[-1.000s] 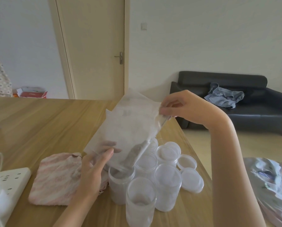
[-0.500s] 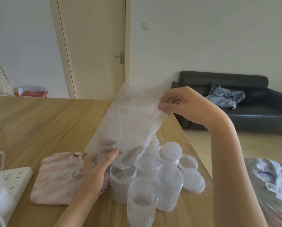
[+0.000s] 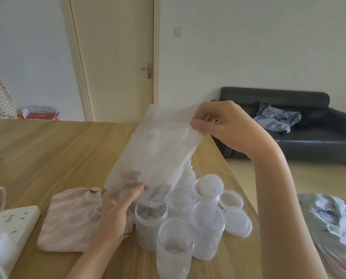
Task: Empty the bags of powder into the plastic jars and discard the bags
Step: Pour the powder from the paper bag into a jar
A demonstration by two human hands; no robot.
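A translucent white bag point(image 3: 158, 154) hangs tilted over a cluster of clear plastic jars. My right hand point(image 3: 226, 127) pinches the bag's raised upper corner. My left hand point(image 3: 118, 206) grips its lower open end, which sits at the mouth of one open jar point(image 3: 150, 228). Grey-brown powder shows through the bag's bottom and inside that jar. A second open jar point(image 3: 175, 248) stands nearest me with a little powder in it. Behind them stand several more jars, one of them capped point(image 3: 208, 228).
Loose lids point(image 3: 231, 198) lie right of the jars near the wooden table's right edge point(image 3: 246, 198). A pink striped cloth point(image 3: 71, 218) lies to the left, a white power strip point(image 3: 9, 226) further left. Crumpled plastic bags point(image 3: 333, 228) sit off the table at right.
My right hand has lifted the bag's top corner higher, making the bag steeper. The powder has slid down toward the bag's mouth and the jar. My left hand stayed at the lower end.
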